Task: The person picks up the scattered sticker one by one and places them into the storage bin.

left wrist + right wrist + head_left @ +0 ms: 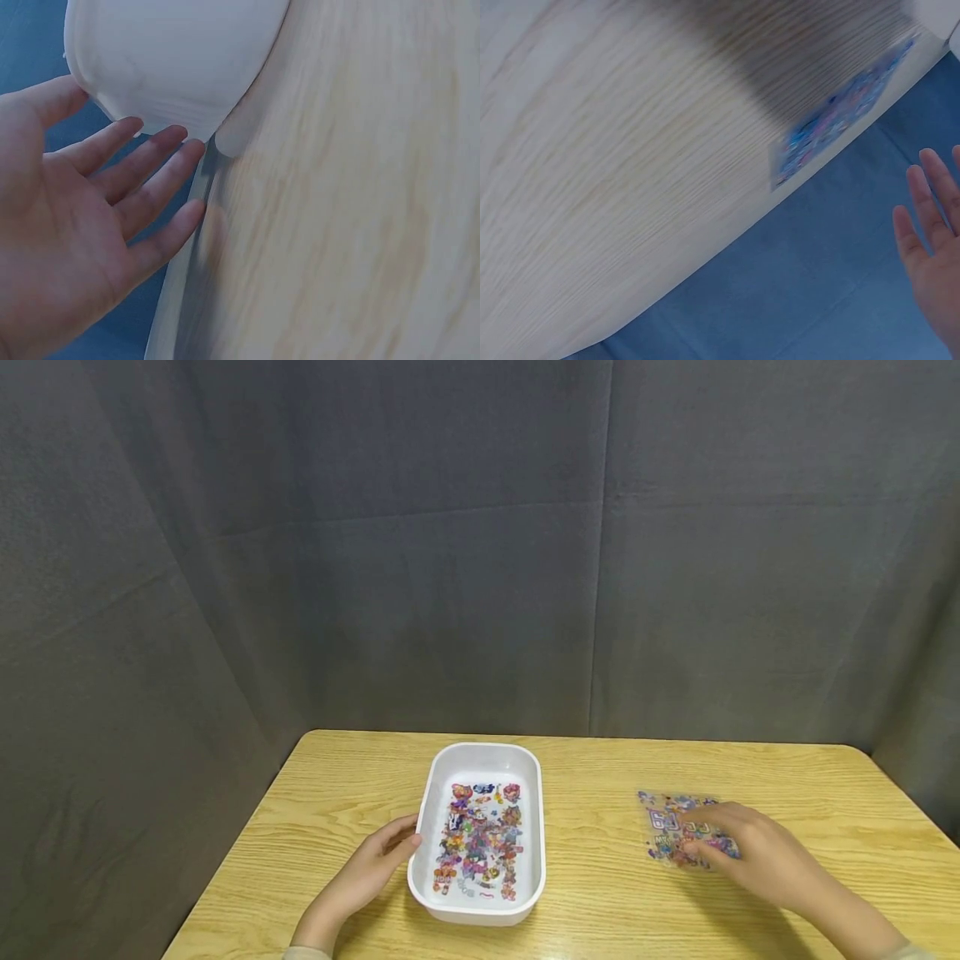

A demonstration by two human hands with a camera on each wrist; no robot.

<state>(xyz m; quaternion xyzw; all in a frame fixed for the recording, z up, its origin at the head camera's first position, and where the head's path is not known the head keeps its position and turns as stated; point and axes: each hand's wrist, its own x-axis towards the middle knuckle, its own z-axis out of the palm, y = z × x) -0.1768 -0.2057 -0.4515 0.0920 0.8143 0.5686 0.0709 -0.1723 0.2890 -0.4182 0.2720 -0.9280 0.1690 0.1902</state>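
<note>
A white tray with rounded corners sits on the table, clear sheets of colourful stickers lying inside it. My left hand is at its left wall, thumb near the rim. In the left wrist view the relaxed, spread fingers of that hand reach to the outside of the tray. To the right, another clear sticker sheet lies on the table. Over its right part is my right hand, covering some of it. The right wrist view shows this hand with extended fingers, apart from the sheet.
The light wood table has rounded back corners. Dark grey cloth hangs behind it and along both sides. Bare wood lies between the tray and the loose sheet.
</note>
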